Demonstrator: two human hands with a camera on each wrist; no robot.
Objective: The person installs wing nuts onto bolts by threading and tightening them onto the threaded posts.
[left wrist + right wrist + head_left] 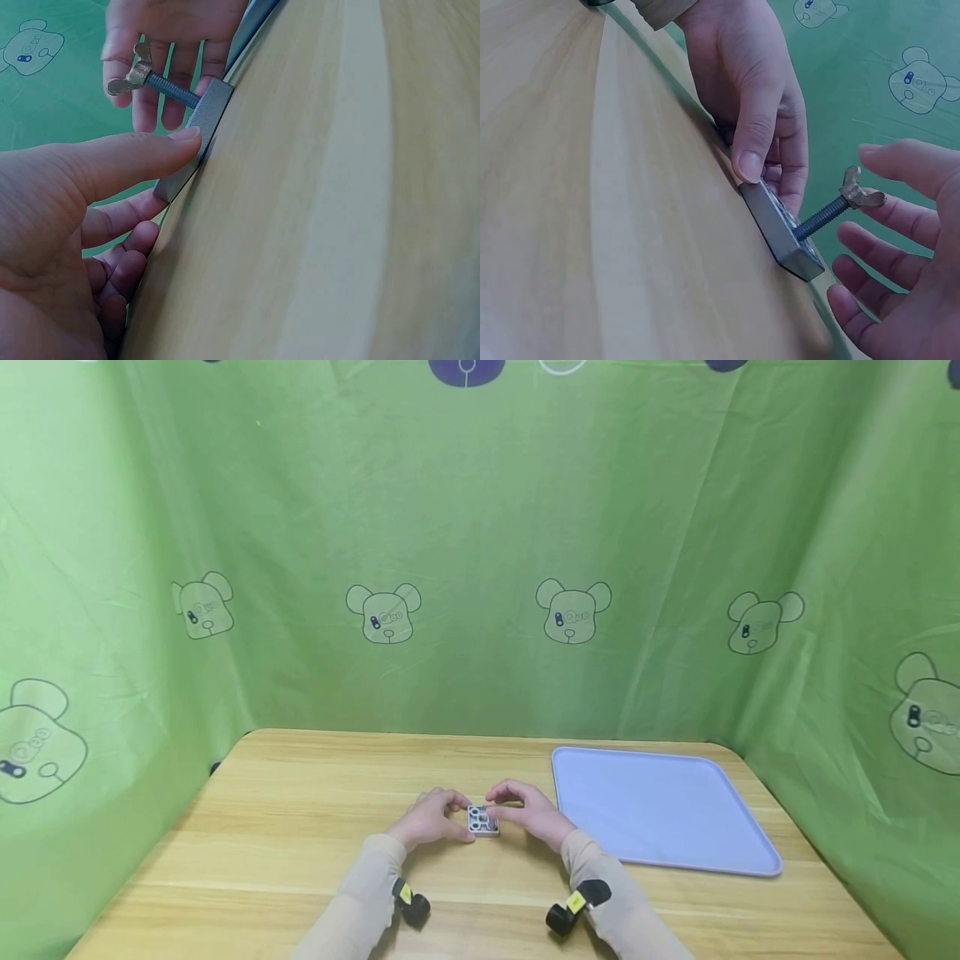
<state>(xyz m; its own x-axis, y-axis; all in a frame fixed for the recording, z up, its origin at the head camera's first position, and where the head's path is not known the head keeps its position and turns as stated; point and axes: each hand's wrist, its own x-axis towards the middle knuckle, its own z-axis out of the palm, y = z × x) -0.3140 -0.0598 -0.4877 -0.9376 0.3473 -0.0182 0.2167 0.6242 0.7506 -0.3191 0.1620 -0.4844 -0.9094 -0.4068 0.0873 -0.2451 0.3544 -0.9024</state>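
Observation:
A small grey metal block with round holes in its top lies flat on the table. My left hand holds it by the side, thumb on the near edge and fingers at the far edge. From the block rises a threaded bolt, upright, with a brass-coloured wing nut at its upper end. Around the wing nut, my right hand has thumb and fingers spread. Its thumb stands apart from the nut; whether a finger touches the far wing I cannot tell.
A pale lavender tray lies on the right of the wooden table, just beyond my right hand and forearm. Green curtains with bear-head prints enclose the table at the back and both sides.

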